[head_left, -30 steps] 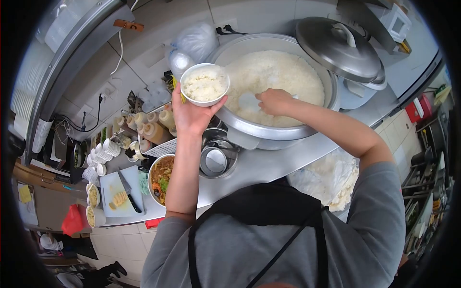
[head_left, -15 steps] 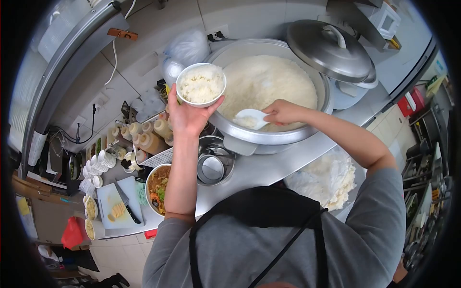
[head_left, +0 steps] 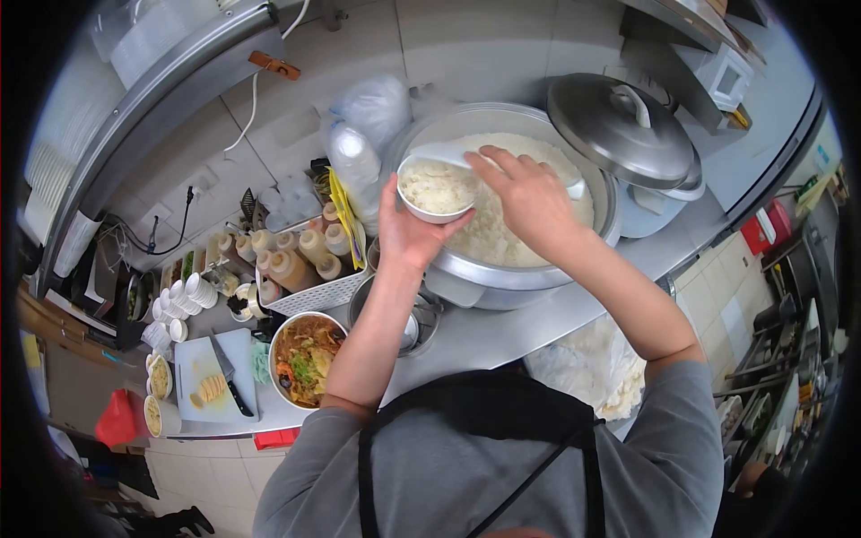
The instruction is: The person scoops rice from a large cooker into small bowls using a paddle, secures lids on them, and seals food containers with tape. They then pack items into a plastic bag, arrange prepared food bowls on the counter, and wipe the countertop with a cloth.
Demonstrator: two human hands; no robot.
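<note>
My left hand [head_left: 411, 229] is closed around the underside of a white bowl [head_left: 430, 216] heaped with cooked rice [head_left: 438, 186]. The bowl tilts over the left rim of a large rice cooker [head_left: 613, 211]. My right hand [head_left: 534, 202] grips a white rice paddle [head_left: 441, 153], its handle end showing past the knuckles. The paddle's blade lies across the far edge of the bowl, against the rice; its underside is hidden. Below both hands, the cooker holds a wide bed of white rice [head_left: 502, 235].
The cooker's metal lid [head_left: 619, 130] rests behind to the right. Left are sauce bottles in a white basket [head_left: 309, 291], a bowl of stew [head_left: 307, 359], and a cutting board [head_left: 202, 403] with a knife [head_left: 231, 381]. A metal pot [head_left: 426, 336] sits by my left forearm.
My right hand has lifted the rice paddle out of the cooker and over to the bowl. The bowl in my left hand has shifted right and down in view and now tilts.
</note>
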